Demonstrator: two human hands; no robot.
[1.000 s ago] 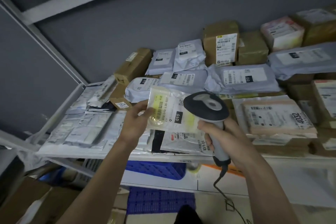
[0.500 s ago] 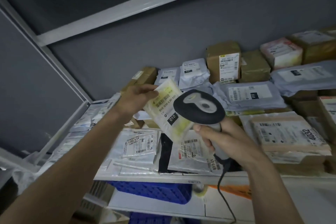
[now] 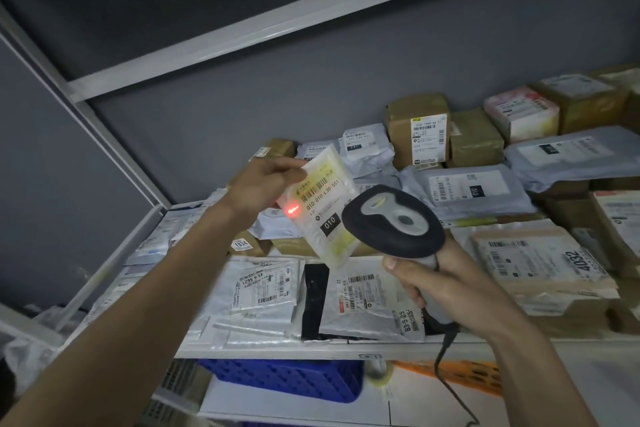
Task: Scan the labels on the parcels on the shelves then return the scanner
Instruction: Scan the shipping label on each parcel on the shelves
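Scanner [image 3: 393, 222] in right hand [image 3: 450, 288], fingers wrapped round its pale grip; dark oval head up, tilted up-left, nose aimed away from the camera at the pouch [image 3: 323, 208]. Grip's long axis runs from lower right to upper left; black cord [image 3: 450, 378] drops from its base past the shelf [image 3: 277, 354] edge. Left hand [image 3: 259, 184] pinches the pouch by its upper left edge and holds it in the air above the shelf, just left of the scanner head, partly overlapped by it. Pouch pale, yellowish, long axis sloping from upper left to lower right, label facing the camera; print reads "010-010-L30-551", and a black tag "010". Red spot [image 3: 291, 210] glows on the pouch's left edge, beside the barcode, close to the left hand's fingers. Shelf beneath carries flat grey mailers at front; one reads "83-5-25" [image 3: 408, 321], another "45-6-5621" [image 3: 258, 279]. Brown padded envelope "4032" [image 3: 540, 260] lies at right. Cardboard boxes and grey bags are stacked along the back wall, one upright box [image 3: 417, 130] showing a white label. Lower level: blue perforated crate [image 3: 287, 380] under the shelf edge, contents not visible; something orange [image 3: 460, 374] to its right, blurred.
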